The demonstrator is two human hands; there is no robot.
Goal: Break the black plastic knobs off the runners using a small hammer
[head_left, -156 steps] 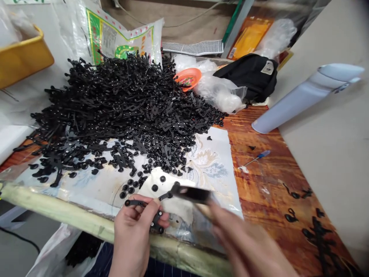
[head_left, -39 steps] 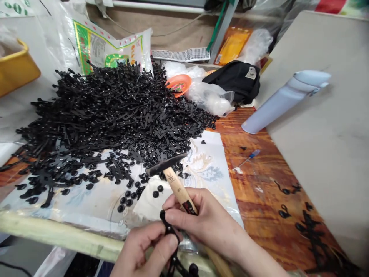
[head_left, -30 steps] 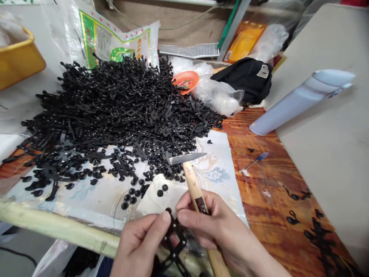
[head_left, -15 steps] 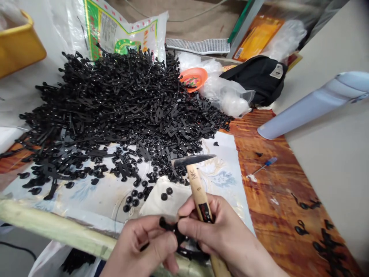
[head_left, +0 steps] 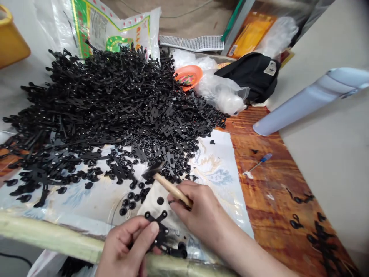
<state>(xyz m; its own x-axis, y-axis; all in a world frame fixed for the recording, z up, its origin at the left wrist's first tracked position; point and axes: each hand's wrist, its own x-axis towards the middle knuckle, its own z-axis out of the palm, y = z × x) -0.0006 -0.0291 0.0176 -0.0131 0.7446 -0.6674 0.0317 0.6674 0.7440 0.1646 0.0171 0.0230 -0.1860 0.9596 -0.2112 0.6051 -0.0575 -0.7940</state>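
My left hand [head_left: 127,246] pinches a black cross-shaped assembly of plastic strips [head_left: 161,234] and holds it down on the white sheet [head_left: 219,173] near the table's front edge. My right hand [head_left: 196,211] is closed on the wooden handle of a small hammer [head_left: 164,181], whose dark head points left, just above loose black round caps [head_left: 129,200]. A large heap of black plastic strips [head_left: 100,100] fills the table behind both hands.
A pale blue bottle [head_left: 311,98] lies on its side at the right. An orange dish [head_left: 188,75], clear plastic bags [head_left: 225,96] and a black cloth item [head_left: 250,75] sit behind. A small blue screwdriver [head_left: 258,161] lies on the wooden tabletop. A printed sack [head_left: 112,27] stands at the back.
My right hand let go of the black piece and swung the hammer head lower and to the left. My left hand laid the assembly flat on the sheet.
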